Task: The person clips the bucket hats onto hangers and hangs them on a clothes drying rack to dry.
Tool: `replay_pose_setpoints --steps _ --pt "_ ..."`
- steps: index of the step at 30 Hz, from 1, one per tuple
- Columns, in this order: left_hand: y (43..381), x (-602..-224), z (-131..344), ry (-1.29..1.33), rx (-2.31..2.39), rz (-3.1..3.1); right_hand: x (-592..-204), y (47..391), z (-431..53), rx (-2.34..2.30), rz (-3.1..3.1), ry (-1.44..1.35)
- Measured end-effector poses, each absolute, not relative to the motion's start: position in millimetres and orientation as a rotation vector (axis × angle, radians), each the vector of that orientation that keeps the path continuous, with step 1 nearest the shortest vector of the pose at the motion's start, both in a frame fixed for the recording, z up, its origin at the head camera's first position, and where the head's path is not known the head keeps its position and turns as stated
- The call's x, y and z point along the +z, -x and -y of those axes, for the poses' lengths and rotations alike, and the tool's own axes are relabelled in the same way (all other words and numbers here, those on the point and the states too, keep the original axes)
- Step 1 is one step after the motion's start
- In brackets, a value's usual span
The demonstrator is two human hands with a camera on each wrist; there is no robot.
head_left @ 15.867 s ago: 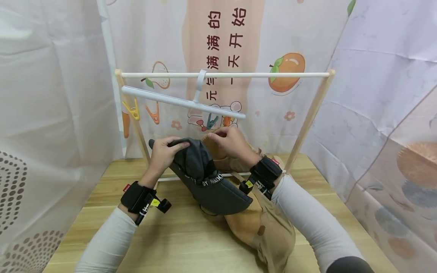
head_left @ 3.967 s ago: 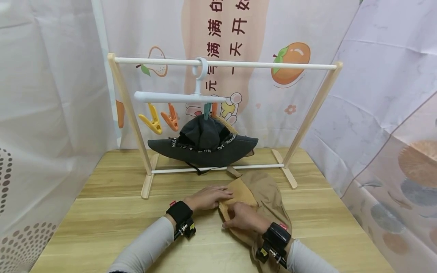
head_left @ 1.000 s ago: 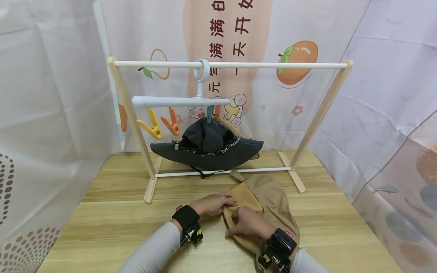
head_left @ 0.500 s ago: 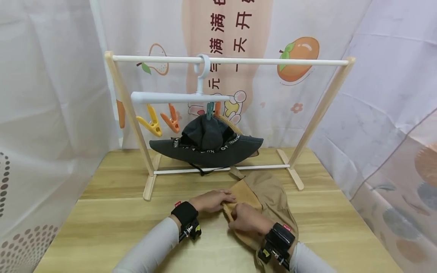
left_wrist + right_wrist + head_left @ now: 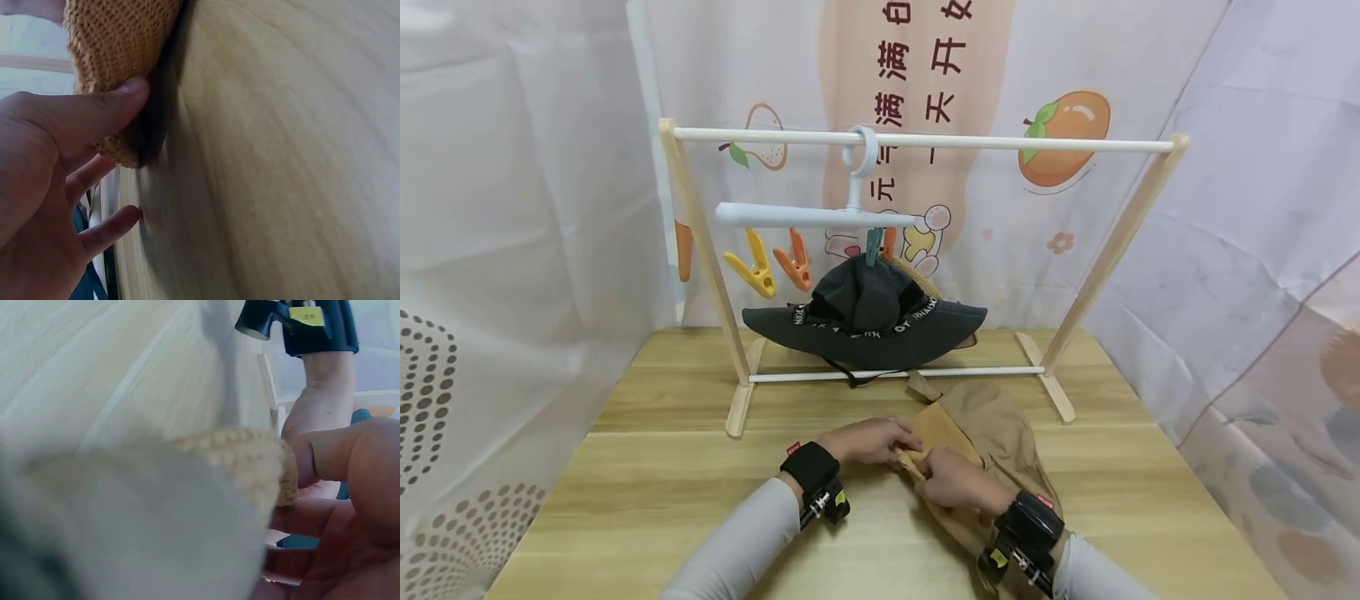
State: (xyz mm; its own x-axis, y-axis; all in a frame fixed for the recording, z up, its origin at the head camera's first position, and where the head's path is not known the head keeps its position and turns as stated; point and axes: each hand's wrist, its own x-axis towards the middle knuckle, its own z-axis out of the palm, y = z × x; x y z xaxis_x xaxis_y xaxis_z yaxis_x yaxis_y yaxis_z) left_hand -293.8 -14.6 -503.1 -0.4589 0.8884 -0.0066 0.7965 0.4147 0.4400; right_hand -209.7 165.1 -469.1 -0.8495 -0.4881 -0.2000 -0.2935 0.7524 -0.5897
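A brown cloth item (image 5: 1000,425) with a tan knitted part (image 5: 942,433) lies on the table below the rack. My left hand (image 5: 872,440) holds its knitted edge; in the left wrist view, the thumb of that hand (image 5: 37,162) lies over the coarse knit (image 5: 115,44), fingers beneath. Close beside it, my right hand (image 5: 958,479) pinches the same edge, turned up slightly. Thumb and fingers of this hand (image 5: 362,519) meet at the knit (image 5: 237,453) in the right wrist view, where a pale blurred fold covers much of the picture.
A rack with a white rod (image 5: 1000,143) stands behind. A pale blue hanger (image 5: 805,217) hangs there with a yellow clothespin (image 5: 758,268), an orange clothespin (image 5: 796,265) and a teal clothespin (image 5: 873,246) that grips a dark bucket hat (image 5: 865,340). Something woven shows behind the hat.
Earlier my hands were up at the dark hat; now it hangs from the hanger and both hands are down at the brown cloth item. Just now the knitted edge has been turned up.
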Motion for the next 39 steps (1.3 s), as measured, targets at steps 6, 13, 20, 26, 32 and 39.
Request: replay_pose_setpoints --steps 6,13,20,26,32,39 --pt "289.4 -509.6 20.6 -1.507 0.658 -2.425 -462.9 204.9 -169.1 -0.911 -2.502 0.606" --pt "281.7 -514.6 30.0 -1.316 0.869 -2.480 -454.6 201.3 -170.9 -1.109 -2.315 0.580" --pt "283.6 -512.2 34.0 -1.272 1.078 -2.465 -445.0 199.6 -172.7 -1.211 -2.230 0.557" --pt "286.4 -506.5 35.8 -1.268 1.150 -2.462 -439.6 199.6 -175.0 -1.252 -2.195 0.550" --pt "284.7 -505.7 35.0 -1.242 1.249 -2.408 -437.0 197.9 -176.3 -1.214 -2.231 0.629" --pt "279.1 -495.4 34.9 -1.208 1.389 -2.341 -425.6 191.5 -179.3 -1.226 -2.225 0.557"
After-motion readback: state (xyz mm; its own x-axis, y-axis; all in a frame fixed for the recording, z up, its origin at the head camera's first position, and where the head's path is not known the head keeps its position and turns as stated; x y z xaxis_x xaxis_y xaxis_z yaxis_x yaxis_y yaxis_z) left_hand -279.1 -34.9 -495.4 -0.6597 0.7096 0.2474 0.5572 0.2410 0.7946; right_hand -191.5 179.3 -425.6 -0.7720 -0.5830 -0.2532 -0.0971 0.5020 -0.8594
